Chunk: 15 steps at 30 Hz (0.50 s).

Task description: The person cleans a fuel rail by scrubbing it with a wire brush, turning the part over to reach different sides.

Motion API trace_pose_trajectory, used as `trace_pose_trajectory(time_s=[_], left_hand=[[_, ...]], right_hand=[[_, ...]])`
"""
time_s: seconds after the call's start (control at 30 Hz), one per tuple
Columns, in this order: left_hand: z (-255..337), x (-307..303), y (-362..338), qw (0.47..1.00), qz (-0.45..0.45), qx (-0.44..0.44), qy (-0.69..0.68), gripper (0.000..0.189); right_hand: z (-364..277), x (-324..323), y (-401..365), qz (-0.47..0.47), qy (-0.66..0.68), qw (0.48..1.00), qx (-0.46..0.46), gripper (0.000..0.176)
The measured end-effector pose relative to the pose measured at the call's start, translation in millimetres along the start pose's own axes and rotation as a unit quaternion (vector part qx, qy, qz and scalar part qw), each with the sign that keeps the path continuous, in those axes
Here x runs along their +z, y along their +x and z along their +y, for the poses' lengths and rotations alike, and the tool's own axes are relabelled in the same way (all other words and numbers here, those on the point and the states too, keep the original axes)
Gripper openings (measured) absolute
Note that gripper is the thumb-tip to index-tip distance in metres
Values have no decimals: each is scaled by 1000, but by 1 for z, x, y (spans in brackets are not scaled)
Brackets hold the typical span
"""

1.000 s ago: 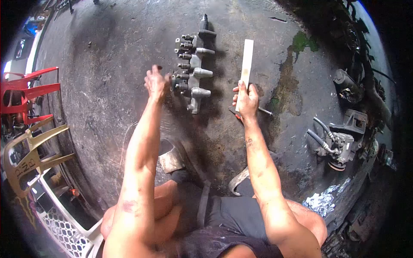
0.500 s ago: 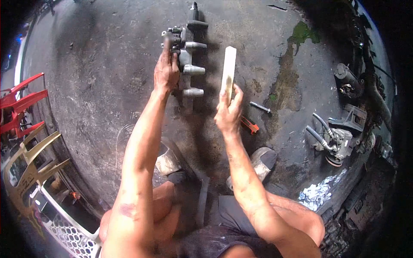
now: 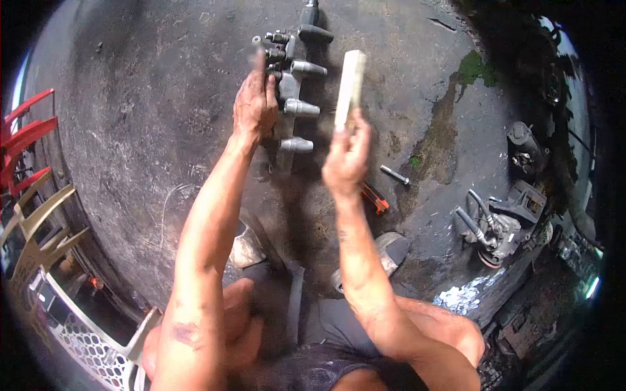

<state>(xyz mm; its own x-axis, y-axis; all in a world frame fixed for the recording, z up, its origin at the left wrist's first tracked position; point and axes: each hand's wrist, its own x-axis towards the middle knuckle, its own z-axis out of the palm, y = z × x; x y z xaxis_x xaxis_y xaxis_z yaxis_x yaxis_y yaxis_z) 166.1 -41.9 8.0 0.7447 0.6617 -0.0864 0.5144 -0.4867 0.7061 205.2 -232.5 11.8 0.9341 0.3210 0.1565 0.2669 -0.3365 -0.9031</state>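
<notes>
Ahead on the dark floor is a grey metal manifold (image 3: 301, 107) with several tapered pipe stubs on its right side and small dark fittings on its left. My left hand (image 3: 255, 107) grips its left side, index finger stretched along the fittings and thumb against the body. The other fingers are partly hidden. In my right hand (image 3: 347, 153) is a pale rectangular bar (image 3: 352, 81), held at its lower end and pointing away from me, apart from the manifold. A bolt (image 3: 394, 174) and an orange-handled tool (image 3: 377, 199) lie just right of that hand.
To the right sit a cylindrical motor-like part (image 3: 525, 146) and a machine part with hoses (image 3: 499, 225). Crumpled silvery material (image 3: 463, 294) lies lower right. Red panels (image 3: 29, 140) and a white perforated grille (image 3: 91, 339) stand at left. A green patch (image 3: 476, 68) marks the floor.
My right hand and the pale bar have moved slightly up and tilted right, with some blur. The whole view has shifted and turned a little. My left hand stays at the manifold.
</notes>
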Motion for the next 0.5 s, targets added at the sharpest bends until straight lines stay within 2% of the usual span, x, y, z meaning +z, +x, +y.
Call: trace_pose_trajectory(time_s=[0.03,0.1,0.17,0.23,0.27,0.3,0.37,0.43,0.47,0.5], left_hand=[[-4,4,-1,1000,25,15,4,54],[-13,11,1,996,63,54,15,55],[-14,10,4,996,64,60,5,56],[-15,11,3,995,70,68,-9,55],[-14,10,2,996,62,57,-17,55],[-13,10,-2,997,59,53,-15,55],[-10,9,0,997,61,50,-11,55],[-6,3,2,999,35,29,-7,54],[-6,3,0,1000,17,19,-4,54],[-7,7,-2,999,32,28,-10,54]], right_hand=[[-5,10,3,-32,8,999,-1,38],[14,39,40,-10,50,998,48,33],[33,43,95,-46,21,997,60,28],[24,23,107,-8,43,998,36,31],[15,6,93,-53,139,978,149,34],[-4,-11,73,-57,140,974,170,35],[-28,-11,31,-7,85,992,93,35],[-4,22,13,-37,38,998,26,36],[2,34,25,-29,-2,998,58,36],[31,55,40,23,54,998,-14,35]])
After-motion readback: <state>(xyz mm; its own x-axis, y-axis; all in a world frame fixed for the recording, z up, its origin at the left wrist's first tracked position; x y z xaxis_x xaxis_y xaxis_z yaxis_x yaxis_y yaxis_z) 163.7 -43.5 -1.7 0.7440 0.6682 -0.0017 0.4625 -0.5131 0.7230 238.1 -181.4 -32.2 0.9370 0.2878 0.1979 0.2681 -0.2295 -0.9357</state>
